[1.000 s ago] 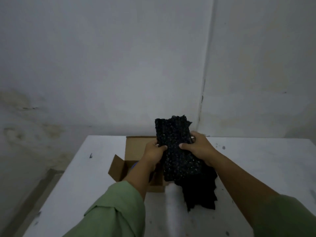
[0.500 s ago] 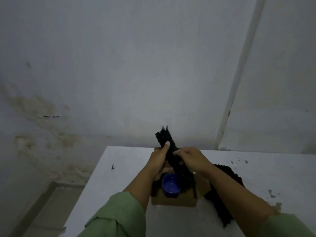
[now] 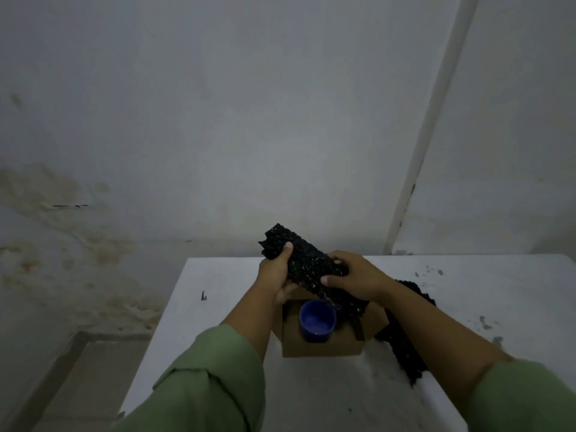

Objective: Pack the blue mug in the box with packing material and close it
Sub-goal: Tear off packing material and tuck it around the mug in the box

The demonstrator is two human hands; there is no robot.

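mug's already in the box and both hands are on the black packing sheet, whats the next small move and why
Probably lower the black packing sheet into the gap beside the blue mug. Both the left hand and right hand hold it bunched above the open box, and the mug sits there with no padding visible around it.

White bench (image 3: 237,332), scuffed: small dark mark nr left edge, dark specks on right side. Grey wall (image 3: 249,120) behind, w/ brownish stains low on left + short dark streak. Pale vertical pipe (image 3: 433,120) runs up wall at right. Floor (image 3: 78,369) lower left, dim.
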